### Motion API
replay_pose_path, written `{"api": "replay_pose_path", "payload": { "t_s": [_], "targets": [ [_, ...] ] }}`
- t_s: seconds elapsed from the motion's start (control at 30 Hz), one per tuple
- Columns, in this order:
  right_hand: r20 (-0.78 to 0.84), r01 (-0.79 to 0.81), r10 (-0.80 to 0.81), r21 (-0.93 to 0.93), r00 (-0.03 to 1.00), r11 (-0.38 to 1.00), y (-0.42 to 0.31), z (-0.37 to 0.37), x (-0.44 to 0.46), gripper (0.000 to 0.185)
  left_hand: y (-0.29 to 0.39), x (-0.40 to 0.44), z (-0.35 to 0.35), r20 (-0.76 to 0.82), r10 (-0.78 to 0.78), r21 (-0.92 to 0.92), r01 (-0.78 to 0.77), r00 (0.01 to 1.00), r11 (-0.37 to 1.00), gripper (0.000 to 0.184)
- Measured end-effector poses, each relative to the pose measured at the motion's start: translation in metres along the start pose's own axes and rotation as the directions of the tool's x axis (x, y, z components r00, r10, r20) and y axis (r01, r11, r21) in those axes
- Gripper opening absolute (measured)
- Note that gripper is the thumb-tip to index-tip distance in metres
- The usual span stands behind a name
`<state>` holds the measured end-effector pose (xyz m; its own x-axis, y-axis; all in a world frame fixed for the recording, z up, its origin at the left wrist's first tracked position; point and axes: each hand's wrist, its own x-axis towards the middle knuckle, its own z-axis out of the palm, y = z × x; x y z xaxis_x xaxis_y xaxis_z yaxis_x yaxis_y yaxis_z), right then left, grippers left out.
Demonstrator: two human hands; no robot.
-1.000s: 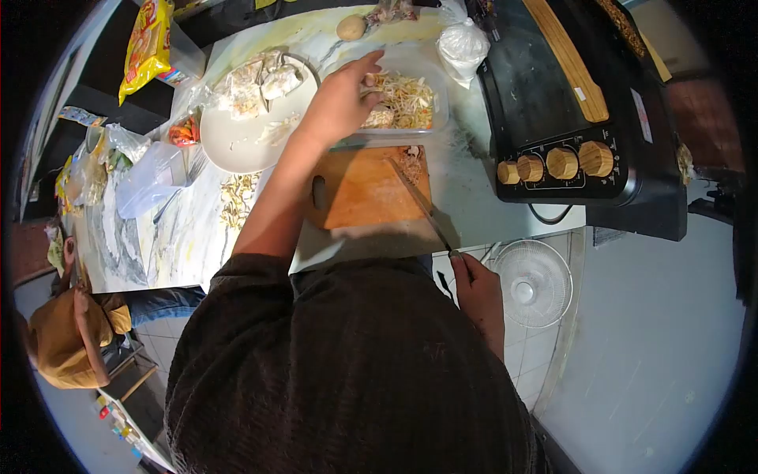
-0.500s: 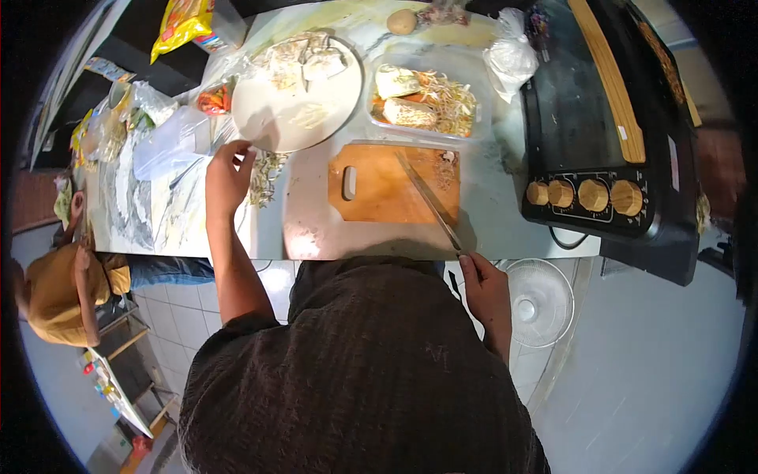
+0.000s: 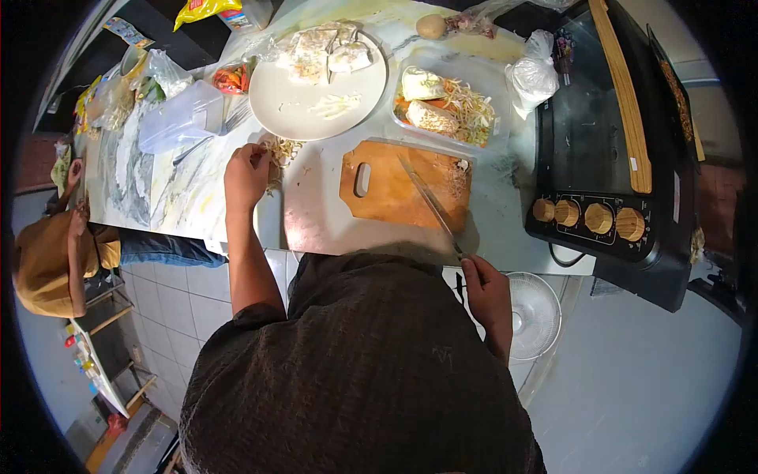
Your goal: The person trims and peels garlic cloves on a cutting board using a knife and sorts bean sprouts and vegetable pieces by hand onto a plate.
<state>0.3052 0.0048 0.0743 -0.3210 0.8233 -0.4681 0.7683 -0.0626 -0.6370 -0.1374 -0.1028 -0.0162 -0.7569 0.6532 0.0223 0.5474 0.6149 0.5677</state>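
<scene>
My right hand [image 3: 486,296] is closed round the handle of a knife [image 3: 430,199], whose blade lies across the wooden cutting board [image 3: 379,201]. Brown scraps [image 3: 458,183] sit on the board's right side. My left hand [image 3: 248,175] is at a small pile of bean sprout bits [image 3: 282,150] on the counter; its fingertips are pinched together, and what is between them is too small to make out. Above the board, a clear plastic container [image 3: 499,126] holds sprouts and pale pieces. A round plate [image 3: 272,110] carries white sheets and thin pale strips.
A black griddle [image 3: 580,134] with wooden knobs stands at the right, beside a bag of white powder [image 3: 532,79]. An empty plastic tub [image 3: 183,118] and a bag of chillies [image 3: 230,79] are at the left. Another person [image 3: 51,261] is at the far left.
My left hand has come down from the plastic container to the sprout bits on the left, and its fingers have drawn together. The knife stays in my right hand. The view has shifted.
</scene>
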Motion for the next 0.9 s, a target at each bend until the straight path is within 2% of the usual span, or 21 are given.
{"api": "replay_pose_path", "payload": {
  "t_s": [0.13,0.2,0.27,0.37,0.47,0.57,0.7,0.77,0.9],
  "targets": [
    [-0.037,0.033,-0.032,0.028,0.999,0.999,0.001,0.002,-0.002,0.036,0.0,-0.001,-0.003,0.014,-0.049,-0.077,0.049,0.999,0.996,0.022],
    [-0.009,-0.005,0.005,0.08,1.0,0.997,-0.003,0.002,-0.003,0.036,0.003,-0.001,-0.01,0.02,-0.071,-0.116,0.072,0.997,0.991,0.022],
    [0.011,-0.021,0.021,0.058,1.0,0.998,-0.009,0.0,-0.004,0.036,0.006,0.0,-0.016,0.067,-0.094,-0.231,0.107,0.993,0.967,0.022],
    [0.035,-0.033,0.033,0.007,0.999,0.999,-0.006,0.001,-0.003,0.038,0.003,0.002,-0.02,0.065,-0.034,-0.327,0.053,0.997,0.944,0.02],
    [0.029,-0.012,0.011,0.0,1.0,1.0,0.002,0.005,-0.002,0.041,0.001,0.003,-0.021,0.104,-0.032,-0.431,0.073,0.994,0.899,0.018],
    [0.029,-0.024,0.024,0.005,0.999,1.0,0.004,0.007,-0.002,0.046,-0.003,0.005,-0.02,0.158,-0.026,-0.472,0.099,0.987,0.876,0.025],
    [0.038,-0.051,0.052,-0.013,0.998,0.999,0.004,0.007,-0.004,0.048,-0.004,0.005,-0.02,0.159,-0.016,-0.474,0.091,0.987,0.876,0.021],
    [0.059,-0.073,0.073,-0.002,0.996,0.997,-0.002,0.003,-0.005,0.047,-0.014,0.006,-0.018,0.145,0.031,-0.388,0.029,0.989,0.921,0.028],
    [0.085,-0.105,0.106,-0.014,0.991,0.994,-0.006,0.002,-0.006,0.045,-0.007,0.002,-0.024,0.156,-0.012,-0.396,0.074,0.988,0.915,0.039]
  ]
}}
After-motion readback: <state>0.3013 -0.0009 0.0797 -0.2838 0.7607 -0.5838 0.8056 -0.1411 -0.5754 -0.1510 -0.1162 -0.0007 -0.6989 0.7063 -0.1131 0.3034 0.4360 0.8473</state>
